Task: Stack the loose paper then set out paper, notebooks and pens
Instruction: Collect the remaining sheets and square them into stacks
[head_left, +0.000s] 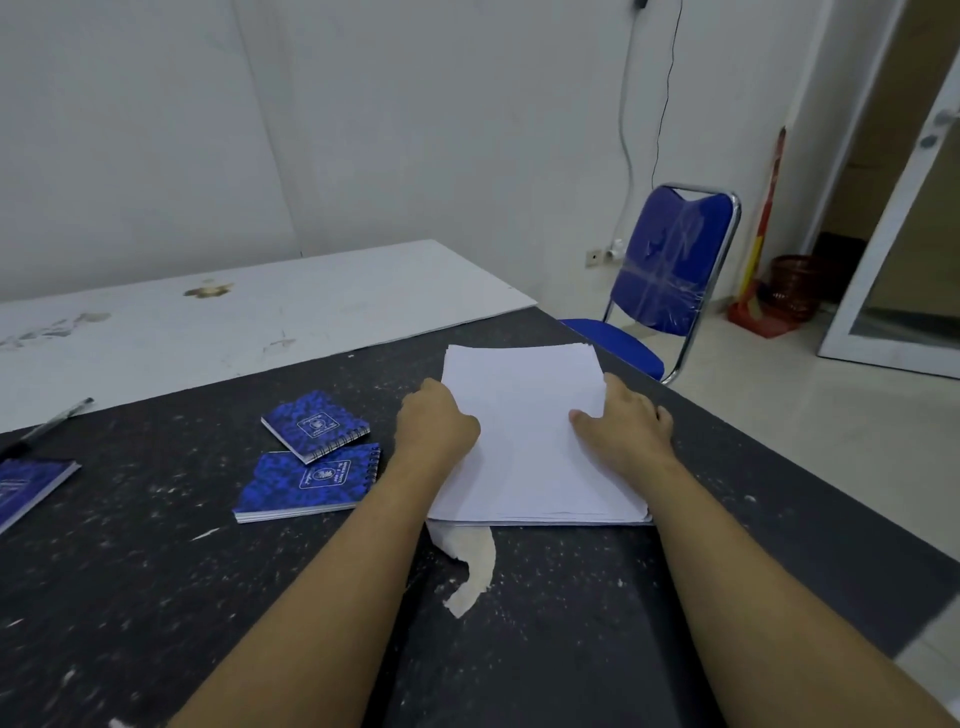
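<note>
Paper stack (524, 441) lies on the dark table (156, 571) near its right edge. The left hand (436, 421) curls round its left side; the right hand (623, 423) pinches the right side, thumb on top. Squeezing inward evenly should square the sheets. Two notebooks (306, 483) lie just left.

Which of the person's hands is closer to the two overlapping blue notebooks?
The left. The left hand grips the paper stack at its left edge, just right of the overlapping blue notebooks; the right hand holds the opposite edge, with the paper between.
</note>
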